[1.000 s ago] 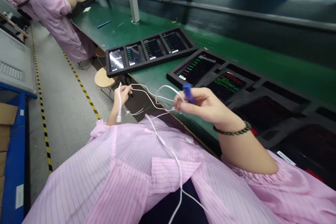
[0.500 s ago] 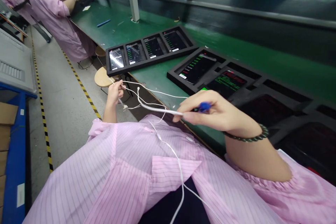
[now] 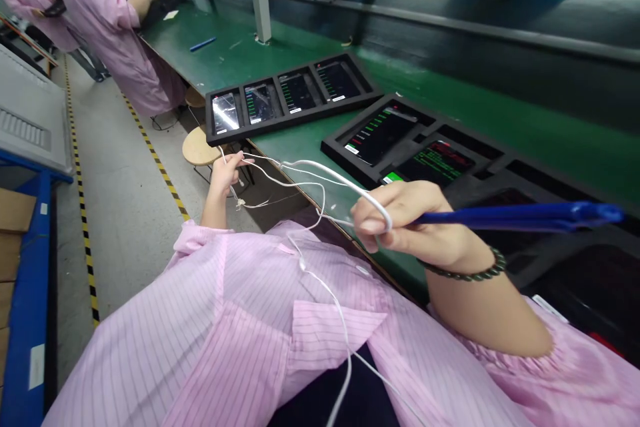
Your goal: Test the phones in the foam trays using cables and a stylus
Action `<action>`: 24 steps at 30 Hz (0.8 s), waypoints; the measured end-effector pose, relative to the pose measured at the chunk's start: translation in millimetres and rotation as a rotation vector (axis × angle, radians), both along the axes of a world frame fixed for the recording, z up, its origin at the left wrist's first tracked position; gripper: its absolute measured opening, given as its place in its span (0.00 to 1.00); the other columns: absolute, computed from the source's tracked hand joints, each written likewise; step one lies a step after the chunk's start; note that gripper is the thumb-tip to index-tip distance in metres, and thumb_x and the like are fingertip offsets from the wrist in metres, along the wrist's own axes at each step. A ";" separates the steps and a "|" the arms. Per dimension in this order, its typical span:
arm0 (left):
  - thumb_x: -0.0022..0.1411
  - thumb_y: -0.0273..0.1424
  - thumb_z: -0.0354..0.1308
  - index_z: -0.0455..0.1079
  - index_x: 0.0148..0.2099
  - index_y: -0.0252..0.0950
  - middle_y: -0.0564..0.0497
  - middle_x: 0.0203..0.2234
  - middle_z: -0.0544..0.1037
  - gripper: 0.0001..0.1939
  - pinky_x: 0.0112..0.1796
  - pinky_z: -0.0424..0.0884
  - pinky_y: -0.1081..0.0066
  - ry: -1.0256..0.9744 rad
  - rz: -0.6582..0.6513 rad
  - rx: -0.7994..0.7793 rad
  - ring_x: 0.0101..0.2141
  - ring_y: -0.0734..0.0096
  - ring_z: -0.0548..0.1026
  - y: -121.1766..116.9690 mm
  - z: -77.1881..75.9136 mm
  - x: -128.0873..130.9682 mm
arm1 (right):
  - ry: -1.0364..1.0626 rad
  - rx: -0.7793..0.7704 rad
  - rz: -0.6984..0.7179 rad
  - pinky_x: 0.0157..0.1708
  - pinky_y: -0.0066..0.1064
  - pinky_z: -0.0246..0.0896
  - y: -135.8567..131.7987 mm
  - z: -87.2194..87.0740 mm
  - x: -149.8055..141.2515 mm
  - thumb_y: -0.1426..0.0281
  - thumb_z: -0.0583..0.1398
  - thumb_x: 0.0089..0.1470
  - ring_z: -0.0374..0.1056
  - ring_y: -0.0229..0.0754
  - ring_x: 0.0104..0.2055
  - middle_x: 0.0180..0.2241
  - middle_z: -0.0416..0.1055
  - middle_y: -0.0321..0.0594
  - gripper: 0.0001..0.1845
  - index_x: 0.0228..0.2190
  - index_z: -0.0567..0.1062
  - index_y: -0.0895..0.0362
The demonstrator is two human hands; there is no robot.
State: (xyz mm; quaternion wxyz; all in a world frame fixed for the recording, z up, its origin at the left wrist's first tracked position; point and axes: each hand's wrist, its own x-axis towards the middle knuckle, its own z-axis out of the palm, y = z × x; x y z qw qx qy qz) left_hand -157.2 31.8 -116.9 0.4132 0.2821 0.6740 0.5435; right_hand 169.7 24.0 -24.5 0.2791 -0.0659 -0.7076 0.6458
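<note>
My left hand (image 3: 227, 177) is closed, pinching part of a white earphone cable (image 3: 324, 193) beyond the table's near edge. Loops of it stretch across to my right hand (image 3: 407, 220), whose fingers are closed on another length. A blue pen (image 3: 520, 215) is also tucked in the right hand and points right. Below, the cable divides at a small splitter (image 3: 302, 264), and two thin strands run down over my pink striped smock (image 3: 250, 293). A small pale knot or tie (image 3: 241, 203) hangs under my left hand.
Two black foam trays (image 3: 300, 113) with lit phones stand on the green table (image 3: 220, 67); the nearer tray (image 3: 345, 157) lies beside my right hand. Another blue pen (image 3: 203, 45) lies farther back. A stool (image 3: 200, 145) stands left, and co-workers in pink (image 3: 115, 33) are beyond.
My right hand has turned, so the blue pen now points right and the cable bends in a loop around its fingers. My left hand still pinches the cable, slightly shifted in view.
</note>
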 end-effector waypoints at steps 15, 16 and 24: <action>0.71 0.60 0.32 0.77 0.40 0.27 0.36 0.26 0.82 0.44 0.14 0.39 0.72 -0.497 -0.314 -0.206 0.09 0.83 0.46 -12.5 9.7 -15.1 | -0.304 0.438 0.297 0.36 0.25 0.64 -8.0 -8.0 -33.7 0.85 0.51 0.46 0.74 0.37 0.37 0.43 0.80 0.34 0.38 0.53 0.80 0.48; 0.72 0.59 0.31 0.76 0.40 0.29 0.39 0.24 0.81 0.43 0.14 0.40 0.72 -0.562 -0.270 -0.154 0.09 0.82 0.45 -17.2 14.0 -23.3 | -0.336 0.450 0.278 0.37 0.25 0.64 -7.5 -13.1 -36.8 0.85 0.52 0.46 0.75 0.38 0.37 0.43 0.80 0.33 0.38 0.53 0.81 0.47; 0.79 0.32 0.36 0.69 0.37 0.35 0.60 0.14 0.67 0.23 0.14 0.46 0.80 -0.974 0.379 0.349 0.10 0.84 0.47 -54.8 11.3 -46.6 | -0.254 0.311 -0.160 0.38 0.28 0.62 2.9 -28.9 -62.7 0.75 0.54 0.58 0.71 0.39 0.35 0.39 0.79 0.38 0.23 0.50 0.81 0.57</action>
